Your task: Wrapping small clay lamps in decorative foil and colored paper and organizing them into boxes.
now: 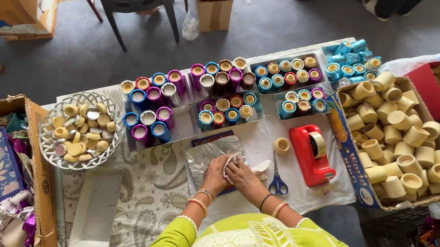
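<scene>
Both hands meet at the middle of the table, over a sheet of silver foil (211, 158) that lies flat on the patterned cloth (148, 195). The left hand (215, 175) and the right hand (245, 176) are closed together around a small pale cup (231, 163), which sits between the fingers at the foil's near right corner; most of it is hidden by the hands.

Just right of the hands lie blue-handled scissors (277, 182), a single loose cup (281, 145) and a red tape dispenser (311, 154). Farther right, a cardboard box (351, 161) is full of plain cups. Beyond the foil, trays (191, 128) hold rows of cups wrapped in blue, purple and silver foil. To the left stand a white basket (49, 152) of small discs and an empty white tray (95, 213).
</scene>
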